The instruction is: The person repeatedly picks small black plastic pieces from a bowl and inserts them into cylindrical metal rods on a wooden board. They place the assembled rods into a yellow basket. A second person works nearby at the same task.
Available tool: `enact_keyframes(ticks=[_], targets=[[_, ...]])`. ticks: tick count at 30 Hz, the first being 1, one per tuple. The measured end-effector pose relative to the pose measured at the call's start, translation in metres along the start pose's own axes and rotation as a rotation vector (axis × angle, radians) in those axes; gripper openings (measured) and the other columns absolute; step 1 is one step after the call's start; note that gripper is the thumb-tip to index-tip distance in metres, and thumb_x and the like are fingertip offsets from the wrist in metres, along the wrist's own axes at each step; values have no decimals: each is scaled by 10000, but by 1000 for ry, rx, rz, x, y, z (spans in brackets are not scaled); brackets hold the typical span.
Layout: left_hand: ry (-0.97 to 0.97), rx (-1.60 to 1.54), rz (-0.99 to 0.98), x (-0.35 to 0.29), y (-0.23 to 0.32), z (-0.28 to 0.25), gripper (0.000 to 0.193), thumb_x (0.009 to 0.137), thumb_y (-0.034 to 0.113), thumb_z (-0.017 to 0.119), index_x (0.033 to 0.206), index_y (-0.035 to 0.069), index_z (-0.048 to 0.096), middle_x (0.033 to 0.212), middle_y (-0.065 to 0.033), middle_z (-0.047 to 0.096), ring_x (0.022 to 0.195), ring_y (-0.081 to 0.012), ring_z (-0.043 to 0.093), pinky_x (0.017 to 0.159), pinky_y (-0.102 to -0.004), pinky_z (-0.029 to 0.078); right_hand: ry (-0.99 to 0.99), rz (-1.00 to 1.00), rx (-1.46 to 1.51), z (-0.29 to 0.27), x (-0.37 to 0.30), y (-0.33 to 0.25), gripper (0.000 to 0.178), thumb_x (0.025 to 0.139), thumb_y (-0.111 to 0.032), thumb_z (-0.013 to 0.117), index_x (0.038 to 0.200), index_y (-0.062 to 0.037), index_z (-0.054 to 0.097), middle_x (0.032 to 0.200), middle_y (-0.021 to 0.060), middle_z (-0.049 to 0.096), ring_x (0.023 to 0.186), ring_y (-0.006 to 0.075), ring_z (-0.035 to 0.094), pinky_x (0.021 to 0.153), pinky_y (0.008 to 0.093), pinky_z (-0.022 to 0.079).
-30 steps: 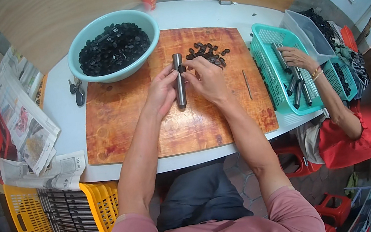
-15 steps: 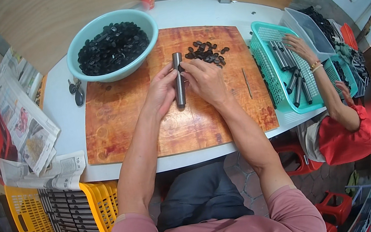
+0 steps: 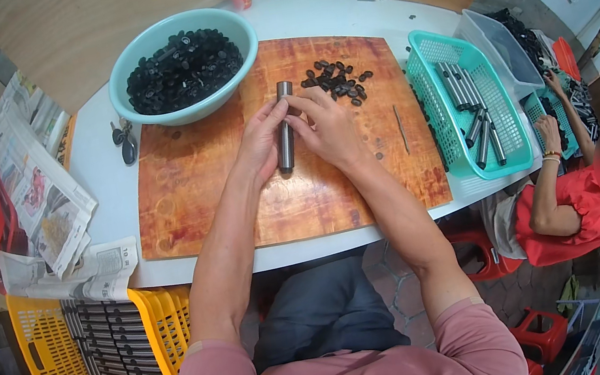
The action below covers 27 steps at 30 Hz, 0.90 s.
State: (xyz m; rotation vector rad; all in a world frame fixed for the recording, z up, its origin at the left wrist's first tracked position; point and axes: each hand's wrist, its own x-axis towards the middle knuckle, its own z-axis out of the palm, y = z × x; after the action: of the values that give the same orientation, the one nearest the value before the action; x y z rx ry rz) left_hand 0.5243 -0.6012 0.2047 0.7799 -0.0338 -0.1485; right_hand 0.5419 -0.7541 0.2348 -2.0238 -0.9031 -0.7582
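A dark grey metal tube (image 3: 286, 150) is held nearly upright in the picture over the middle of the wooden board (image 3: 197, 197). My left hand (image 3: 259, 140) is closed round it from the left, thumb along its upper part. From the right, my right hand (image 3: 330, 130) has its fingertips closed on the tube's upper part. Whether a small piece is under those fingertips is hidden. Just beyond my right hand lies a loose pile of small black oval pieces (image 3: 340, 82). A thin dark rod (image 3: 401, 129) lies on the board to its right.
A pale green basin (image 3: 120, 99) full of black pieces stands at the back left, near some keys (image 3: 125, 142). On the right, a green basket (image 3: 422, 85) holds several tubes; a co-worker (image 3: 561, 213) sits there. A yellow crate (image 3: 43, 369) of tubes stands lower left.
The black piece that showed at my right fingertips is now out of sight, and those fingers lie over the tube. The co-worker's hands have moved from the green basket to the smaller one.
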Motion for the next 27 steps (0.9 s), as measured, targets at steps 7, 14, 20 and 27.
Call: enact_keyframes(ticks=[7,14,20,27], targets=[[-115,21,-105,-2,0,-1,220,1051,214,557,1136,23,627,937,-72,657,766,-141,654,658,-260,552,29,552,536,5,1,14,393,919,-92,713,1273,51,619,996,113,697,794,141,630,648,282,513],[-109,137,-205,-4,1,5,254,1069,266,498,1154,42,586,874,-69,619,709,-157,623,625,-260,532,-87,784,909,-6,1,21,505,935,-97,713,1364,91,522,996,112,703,885,148,662,777,280,529],[-108,188,-260,-11,7,15,289,1085,334,493,1058,63,588,814,-40,635,638,-130,633,570,-248,531,-116,846,937,-9,-1,25,516,926,-97,720,1364,90,522,1045,122,704,966,173,662,912,331,505],[-155,233,-175,-11,4,14,287,1081,348,516,1060,72,590,810,-16,628,619,-87,615,519,-212,496,-97,820,989,-13,1,20,474,929,-96,711,1347,61,552,1047,90,711,943,139,663,911,307,509]])
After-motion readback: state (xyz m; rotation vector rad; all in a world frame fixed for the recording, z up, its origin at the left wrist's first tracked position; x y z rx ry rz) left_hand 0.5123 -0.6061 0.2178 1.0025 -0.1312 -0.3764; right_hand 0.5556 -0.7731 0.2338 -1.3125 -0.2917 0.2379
